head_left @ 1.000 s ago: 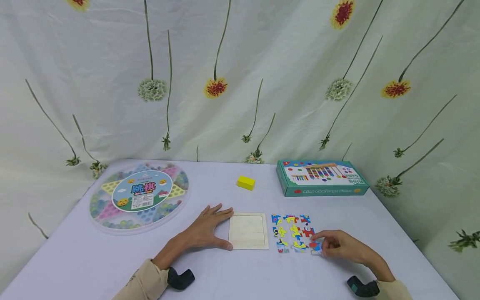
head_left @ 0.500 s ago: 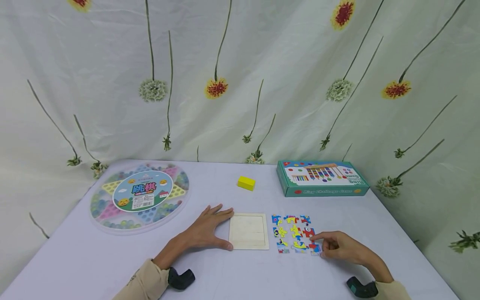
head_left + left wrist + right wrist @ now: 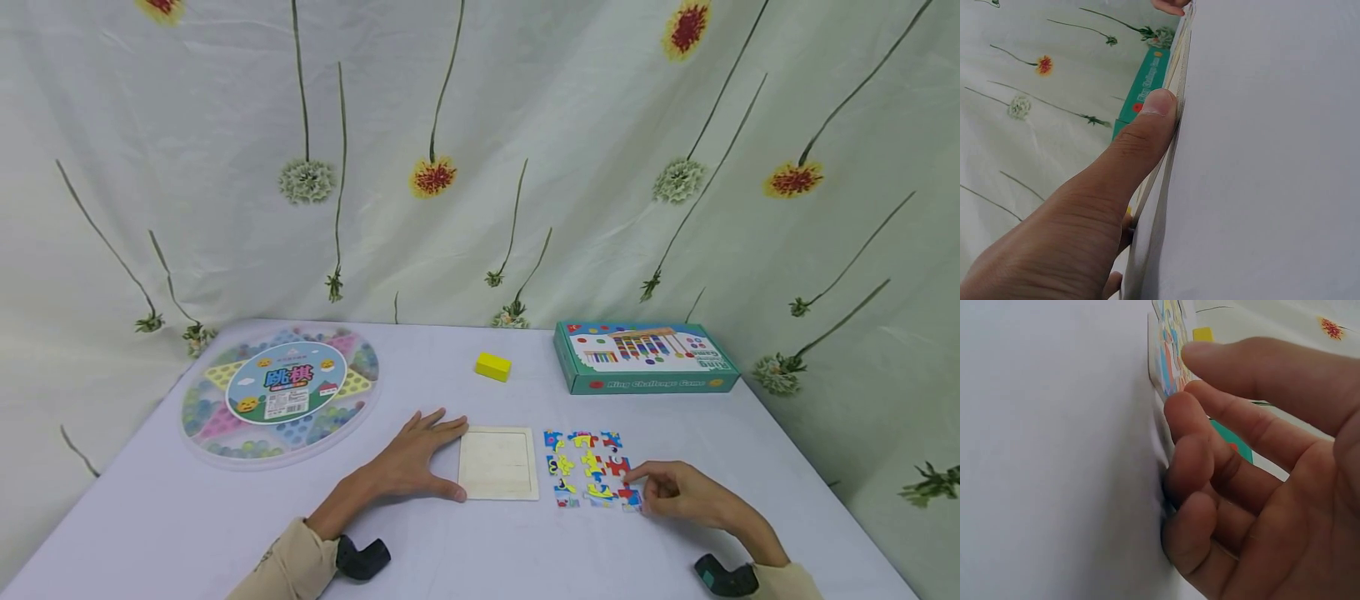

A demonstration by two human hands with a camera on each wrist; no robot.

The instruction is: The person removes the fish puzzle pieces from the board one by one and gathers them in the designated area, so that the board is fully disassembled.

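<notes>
In the head view my left hand [image 3: 415, 458] spreads along the left side of a pale wooden puzzle tray [image 3: 498, 463], thumb and fingertips at its edge. The left wrist view shows the thumb [image 3: 1159, 103] straight against that edge. Right of the tray, several colourful jigsaw pieces [image 3: 590, 462] lie in loose rows. My right hand [image 3: 686, 492] is at their lower right, index fingertip at the right-hand pieces. Up close in the right wrist view, thumb and index stand apart beside a jigsaw piece [image 3: 1169, 356], while the other fingers curl loosely near the tabletop.
A yellow block [image 3: 492, 367] sits behind the tray. At the back right is a green Ring Challenge Game box [image 3: 648, 358]. A round Chinese checkers set [image 3: 281, 392] occupies the left. A flowered cloth [image 3: 480, 167] hangs behind the white table [image 3: 480, 550].
The piece at the lower right of the jigsaw has shifted slightly under my right hand, and more of it shows. My left hand stays on the tray's edge.
</notes>
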